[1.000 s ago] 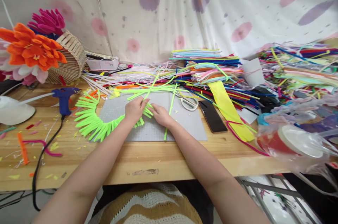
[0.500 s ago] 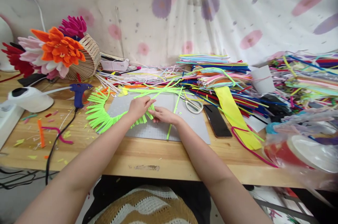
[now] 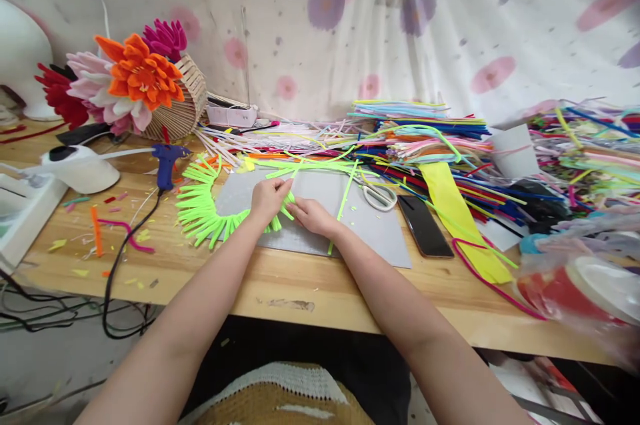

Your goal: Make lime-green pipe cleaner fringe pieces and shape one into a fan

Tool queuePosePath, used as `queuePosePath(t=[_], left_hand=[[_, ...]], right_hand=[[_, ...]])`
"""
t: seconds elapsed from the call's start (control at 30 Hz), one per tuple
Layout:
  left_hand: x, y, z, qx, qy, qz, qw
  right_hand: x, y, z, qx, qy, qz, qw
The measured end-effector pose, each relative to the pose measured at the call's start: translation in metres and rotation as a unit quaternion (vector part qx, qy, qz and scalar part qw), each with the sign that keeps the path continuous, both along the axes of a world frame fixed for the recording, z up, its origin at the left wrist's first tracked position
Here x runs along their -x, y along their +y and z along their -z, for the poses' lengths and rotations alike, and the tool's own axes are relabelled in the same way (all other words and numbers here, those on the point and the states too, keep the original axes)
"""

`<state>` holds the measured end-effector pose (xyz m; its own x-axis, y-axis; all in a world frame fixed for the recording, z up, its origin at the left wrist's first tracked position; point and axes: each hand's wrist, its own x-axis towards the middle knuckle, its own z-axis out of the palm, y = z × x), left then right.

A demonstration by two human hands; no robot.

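A curved fringe of bright green pipe cleaners (image 3: 196, 209) fans out on the left and runs along to my hands. My left hand (image 3: 271, 200) pinches the fringe near its right end, fingers closed. Just to its right, my right hand (image 3: 311, 217) has its fingertips closed on the same green end; the exact grip is partly hidden. Under both hands lies a grey cutting mat (image 3: 380, 238). A single green pipe cleaner (image 3: 345, 201) rests on the mat at the right, and more green stems (image 3: 320, 165) lie along its back edge.
White-handled scissors (image 3: 379, 197) and a black phone (image 3: 425, 226) lie at the right. A blue glue gun (image 3: 168, 165) stands at the left, its cord hanging over the edge. Behind are bundled pipe cleaners (image 3: 420, 125) and a basket (image 3: 193, 95) of fuzzy flowers.
The view has shifted, so the table things appear farther right. The long green stem that rose from my hands toward the back now shows much less. Both hands stay at the fringe's end.
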<state>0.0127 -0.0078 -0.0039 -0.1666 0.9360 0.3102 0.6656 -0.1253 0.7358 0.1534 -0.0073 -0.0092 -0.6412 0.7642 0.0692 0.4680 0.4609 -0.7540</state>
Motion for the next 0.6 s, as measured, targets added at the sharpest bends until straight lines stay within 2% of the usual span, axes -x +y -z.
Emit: queuePosePath(t=[0.13, 0.2, 0.33, 0.43, 0.5, 0.6], left_hand=[[0.002, 0.001, -0.001, -0.042, 0.091, 0.004, 0.995], [0.004, 0.002, 0.001, -0.044, 0.106, -0.001, 0.993], [0.004, 0.003, 0.002, -0.018, 0.069, 0.01, 0.997], [0.004, -0.001, -0.006, 0.005, 0.046, 0.024, 0.999], [0.01, -0.004, -0.015, 0.004, 0.046, -0.005, 0.999], [0.033, -0.005, -0.025, -0.003, 0.089, -0.058, 0.994]], right_hand=[[0.0, 0.002, 0.004, 0.107, 0.037, -0.047, 0.992], [0.0, 0.003, 0.004, 0.13, 0.044, -0.045, 0.99], [0.0, 0.003, 0.0, 0.046, 0.001, 0.002, 0.999], [-0.004, 0.006, 0.0, -0.001, 0.0, 0.04, 0.999], [-0.01, 0.011, 0.001, -0.012, 0.017, 0.066, 0.998], [-0.024, 0.02, 0.003, -0.003, 0.047, 0.095, 0.994]])
